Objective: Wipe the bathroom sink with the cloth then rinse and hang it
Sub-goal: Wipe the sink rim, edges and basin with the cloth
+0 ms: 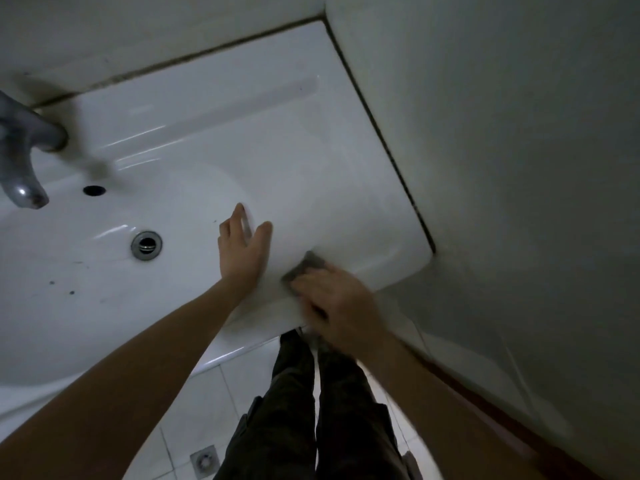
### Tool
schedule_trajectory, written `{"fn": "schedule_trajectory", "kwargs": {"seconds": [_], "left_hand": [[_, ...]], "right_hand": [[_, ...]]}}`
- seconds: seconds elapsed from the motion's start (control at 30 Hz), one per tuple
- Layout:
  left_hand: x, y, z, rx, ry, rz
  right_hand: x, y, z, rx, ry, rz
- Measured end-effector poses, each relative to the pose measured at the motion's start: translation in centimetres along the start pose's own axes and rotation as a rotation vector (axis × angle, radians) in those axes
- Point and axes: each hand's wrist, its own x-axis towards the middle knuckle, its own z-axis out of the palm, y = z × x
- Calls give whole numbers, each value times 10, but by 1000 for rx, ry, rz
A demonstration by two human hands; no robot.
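Note:
A white ceramic sink (284, 140) fills the upper left of the head view, with its basin at left and a flat ledge at right. My right hand (337, 299) presses a small grey cloth (308, 266) flat against the sink's front right rim; only a corner of the cloth shows past the fingers. My left hand (244, 247) rests open and empty on the sink surface just left of the cloth, at the basin's right edge. A grey metal tap (24, 157) stands at the far left above the drain (146, 244).
White walls close in behind the sink and along its right side, with dark grout lines at the joints. An overflow hole (94, 190) sits below the tap. My legs (311, 410) stand on pale floor tiles with a floor drain (204, 460).

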Motion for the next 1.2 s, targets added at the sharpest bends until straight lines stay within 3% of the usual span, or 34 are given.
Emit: {"fn": "schedule_trajectory", "kwargs": {"seconds": [0.13,0.27,0.43,0.57,0.73,0.87,1.07,1.2], "left_hand": [[2,-2,2,4,5,-5],[3,-4,2,0,6,11],[0,-4,1,1,-3,22],[2,-6,2,-3,-2,30],[6,-11,2,18,-20,44],[6,-8,-1,27,-30,36],[6,-2,-16,-43,-204,-23],[-2,-15,-94,27,-311,89]], "right_hand": [[-15,58,-47,-97,141,237],[-12,33,-22,-78,230,368],[4,-48,41,14,94,164],[2,-34,31,-69,-35,50],[-5,19,-9,-213,132,301],[-4,-5,18,-171,313,341],[2,-63,66,-105,195,172],[0,-46,55,-186,95,51]]}}
